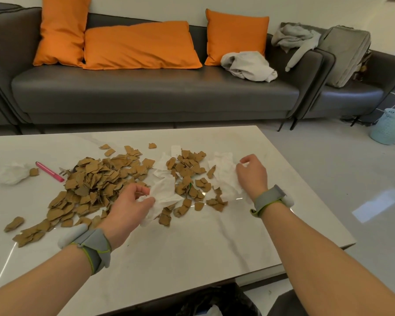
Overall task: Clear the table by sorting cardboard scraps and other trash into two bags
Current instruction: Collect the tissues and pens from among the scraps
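Note:
Several brown cardboard scraps (96, 179) lie heaped across the white marble table (192, 247). My left hand (128, 206) pinches a crumpled white tissue (163, 195) in the middle of the heap. My right hand (251, 173) pinches the edge of another white tissue (225, 176) spread flat at the right side of the scraps. A third crumpled tissue (12, 173) rests at the far left. A black bag (217, 302) with some white trash inside sits below the table's near edge.
A pink pen (49, 171) lies left of the heap. Behind the table stands a grey sofa (146, 92) with orange cushions and clothes. A light blue basket (389, 126) stands on the floor at right.

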Demonstrator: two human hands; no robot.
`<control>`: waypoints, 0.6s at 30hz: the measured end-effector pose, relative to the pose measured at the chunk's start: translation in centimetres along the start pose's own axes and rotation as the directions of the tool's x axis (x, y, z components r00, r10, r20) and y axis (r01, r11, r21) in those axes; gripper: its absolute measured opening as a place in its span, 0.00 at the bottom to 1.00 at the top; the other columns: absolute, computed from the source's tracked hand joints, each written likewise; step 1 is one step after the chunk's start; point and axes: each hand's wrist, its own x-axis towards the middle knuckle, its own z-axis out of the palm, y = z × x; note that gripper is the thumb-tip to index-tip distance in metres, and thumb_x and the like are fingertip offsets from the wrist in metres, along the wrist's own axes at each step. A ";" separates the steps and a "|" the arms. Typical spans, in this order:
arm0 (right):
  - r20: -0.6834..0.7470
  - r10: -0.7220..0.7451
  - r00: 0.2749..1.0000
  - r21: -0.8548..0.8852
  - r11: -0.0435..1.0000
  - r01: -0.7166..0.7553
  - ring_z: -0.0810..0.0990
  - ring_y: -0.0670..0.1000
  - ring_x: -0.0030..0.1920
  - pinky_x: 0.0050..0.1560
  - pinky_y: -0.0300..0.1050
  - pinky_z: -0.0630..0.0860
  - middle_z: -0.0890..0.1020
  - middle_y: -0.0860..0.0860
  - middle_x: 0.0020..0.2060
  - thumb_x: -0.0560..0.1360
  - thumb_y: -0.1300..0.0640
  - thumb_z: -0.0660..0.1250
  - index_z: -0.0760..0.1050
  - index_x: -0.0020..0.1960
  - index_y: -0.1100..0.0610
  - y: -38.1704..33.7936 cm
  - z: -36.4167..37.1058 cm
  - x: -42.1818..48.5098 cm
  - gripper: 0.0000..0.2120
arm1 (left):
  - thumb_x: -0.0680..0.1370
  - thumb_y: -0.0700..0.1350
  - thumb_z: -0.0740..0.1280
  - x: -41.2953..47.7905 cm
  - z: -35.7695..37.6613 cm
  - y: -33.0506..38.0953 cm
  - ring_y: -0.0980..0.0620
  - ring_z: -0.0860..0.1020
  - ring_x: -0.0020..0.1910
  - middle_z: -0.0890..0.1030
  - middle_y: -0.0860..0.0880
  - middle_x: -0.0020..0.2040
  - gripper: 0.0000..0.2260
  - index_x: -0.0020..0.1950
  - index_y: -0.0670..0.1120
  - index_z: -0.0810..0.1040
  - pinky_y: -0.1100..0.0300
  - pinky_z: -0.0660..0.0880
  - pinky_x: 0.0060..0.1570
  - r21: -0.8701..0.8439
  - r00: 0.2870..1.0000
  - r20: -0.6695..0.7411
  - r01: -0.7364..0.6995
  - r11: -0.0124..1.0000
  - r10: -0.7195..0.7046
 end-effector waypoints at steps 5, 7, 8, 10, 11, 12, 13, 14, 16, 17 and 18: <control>-0.151 0.251 0.956 0.037 0.968 -0.248 0.78 0.64 0.53 0.53 0.49 0.74 0.70 0.61 0.64 0.79 0.59 0.57 0.74 0.63 0.57 3.1 -0.6 3.3 0.15 | 0.78 0.43 0.69 0.1 0.6 -0.1 0.42 0.80 0.45 0.78 0.50 0.54 0.05 0.51 0.52 0.76 0.50 0.77 0.39 0.009 1.000 0.004 -0.007 1.000 0.007; -0.096 0.317 0.944 0.015 0.948 -0.317 0.75 0.65 0.58 0.60 0.53 0.73 0.68 0.61 0.65 0.79 0.52 0.58 0.73 0.65 0.57 3.5 0.1 4.0 0.17 | 0.78 0.43 0.69 0.0 0.5 -0.2 0.43 0.79 0.43 0.78 0.50 0.53 0.05 0.51 0.51 0.76 0.52 0.76 0.36 0.023 1.000 0.009 -0.004 1.000 0.004; -0.038 0.338 0.940 -0.024 0.940 -0.339 0.73 0.64 0.61 0.63 0.55 0.71 0.68 0.60 0.66 0.78 0.46 0.59 0.71 0.67 0.55 3.5 0.7 4.2 0.21 | 0.78 0.43 0.69 0.0 0.5 -0.3 0.44 0.79 0.43 0.79 0.50 0.52 0.05 0.50 0.51 0.76 0.53 0.76 0.35 0.033 1.000 0.008 -0.002 0.999 0.002; 0.082 0.318 0.944 -0.136 0.942 -0.306 0.66 0.62 0.66 0.66 0.59 0.65 0.67 0.59 0.65 0.74 0.33 0.59 0.67 0.70 0.50 3.1 1.9 3.9 0.31 | 0.78 0.43 0.69 0.0 0.4 -0.4 0.44 0.79 0.42 0.79 0.49 0.52 0.05 0.50 0.51 0.77 0.54 0.75 0.33 0.048 1.000 0.006 -0.001 0.999 0.001; 0.122 0.282 0.951 -0.197 0.946 -0.255 0.64 0.62 0.67 0.63 0.58 0.65 0.67 0.58 0.65 0.72 0.31 0.60 0.66 0.70 0.48 2.8 2.5 3.6 0.33 | 0.78 0.43 0.69 -0.1 0.4 -0.5 0.43 0.79 0.43 0.79 0.49 0.52 0.04 0.50 0.51 0.77 0.54 0.76 0.33 0.058 1.000 0.008 0.002 0.998 -0.003; 0.146 0.239 0.960 -0.258 0.946 -0.196 0.63 0.61 0.66 0.59 0.56 0.66 0.67 0.58 0.63 0.70 0.30 0.63 0.66 0.69 0.48 2.7 3.2 3.2 0.34 | 0.78 0.43 0.69 -0.1 0.4 -0.5 0.42 0.79 0.44 0.79 0.50 0.52 0.04 0.50 0.51 0.77 0.54 0.76 0.34 0.064 1.000 0.012 0.007 0.998 -0.008; 0.151 0.196 0.969 -0.310 0.940 -0.142 0.64 0.61 0.65 0.54 0.53 0.66 0.67 0.57 0.61 0.70 0.32 0.64 0.67 0.67 0.49 2.5 3.5 2.8 0.32 | 0.78 0.43 0.69 -0.2 0.4 -0.5 0.42 0.79 0.44 0.79 0.50 0.52 0.04 0.51 0.51 0.77 0.54 0.76 0.34 0.064 1.000 0.014 0.010 0.998 -0.011; 0.150 0.162 0.975 -0.330 0.938 -0.105 0.65 0.60 0.64 0.51 0.51 0.66 0.68 0.57 0.60 0.70 0.36 0.65 0.69 0.66 0.50 2.8 4.0 2.7 0.29 | 0.78 0.43 0.69 -0.3 0.4 -0.5 0.43 0.79 0.42 0.79 0.50 0.53 0.04 0.51 0.51 0.77 0.54 0.75 0.34 0.067 1.000 0.018 0.009 0.998 -0.010; 0.146 0.142 0.979 -0.323 0.942 -0.089 0.69 0.61 0.62 0.50 0.47 0.68 0.71 0.58 0.59 0.73 0.44 0.64 0.73 0.64 0.51 3.2 4.3 2.8 0.22 | 0.78 0.43 0.69 -0.5 0.5 -0.5 0.46 0.77 0.39 0.79 0.50 0.53 0.04 0.51 0.51 0.76 0.55 0.74 0.33 0.074 1.000 0.021 0.002 0.997 -0.003; 0.151 0.139 0.979 -0.275 0.957 -0.093 0.73 0.61 0.60 0.49 0.46 0.70 0.75 0.57 0.56 0.73 0.47 0.63 0.75 0.60 0.52 3.3 4.3 3.0 0.18 | 0.78 0.43 0.69 -0.5 0.5 -0.6 0.47 0.76 0.37 0.79 0.49 0.52 0.04 0.50 0.51 0.76 0.56 0.73 0.32 0.072 1.000 0.022 0.001 0.997 -0.003; 0.153 0.128 0.980 -0.199 0.975 -0.096 0.76 0.61 0.55 0.46 0.45 0.73 0.78 0.56 0.49 0.72 0.50 0.63 0.77 0.54 0.53 3.5 4.1 3.2 0.13 | 0.78 0.43 0.69 -0.5 0.5 -0.6 0.47 0.75 0.36 0.79 0.49 0.52 0.04 0.50 0.51 0.76 0.56 0.73 0.31 0.074 1.000 0.023 0.003 0.997 -0.005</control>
